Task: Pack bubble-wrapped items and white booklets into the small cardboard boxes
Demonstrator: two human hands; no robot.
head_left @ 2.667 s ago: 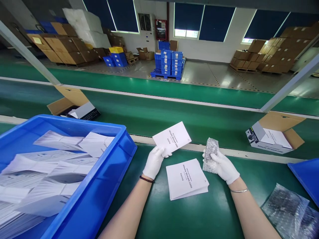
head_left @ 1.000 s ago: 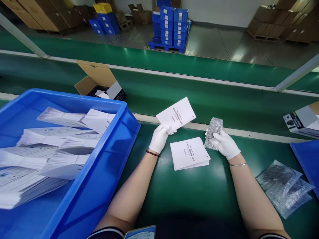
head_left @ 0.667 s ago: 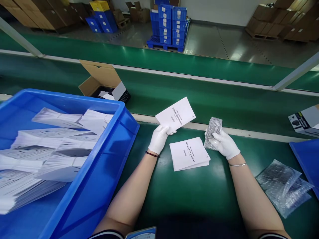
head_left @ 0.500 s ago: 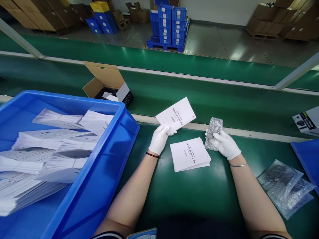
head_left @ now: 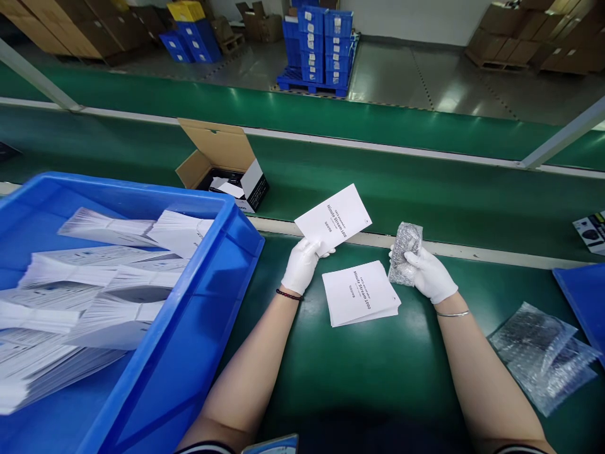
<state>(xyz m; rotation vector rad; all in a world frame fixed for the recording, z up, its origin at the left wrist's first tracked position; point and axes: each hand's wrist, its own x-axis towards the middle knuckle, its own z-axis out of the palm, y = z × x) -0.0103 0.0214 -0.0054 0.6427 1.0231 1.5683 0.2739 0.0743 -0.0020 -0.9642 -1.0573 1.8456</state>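
Observation:
My left hand (head_left: 301,263), in a white glove, is closed on the lower corner of a white booklet (head_left: 333,218) held up above the green table (head_left: 359,378). My right hand (head_left: 428,273), also gloved, grips a small bubble-wrapped item (head_left: 403,251). Between the two hands a small stack of the same booklets (head_left: 360,293) lies flat on the table. An open cardboard box (head_left: 225,165) with black sides sits on the green conveyor belt (head_left: 425,195) beyond my left hand.
A large blue bin (head_left: 198,296) full of white booklets fills the left side. Loose bubble-wrap bags (head_left: 543,353) lie at the right, beside the corner of another blue bin (head_left: 583,299). A printed box (head_left: 590,232) shows at the right edge of the belt.
The open cardboard box has travelled right along the belt toward my left hand, and the printed box at the right has slid nearly out of view. Both hands hold still.

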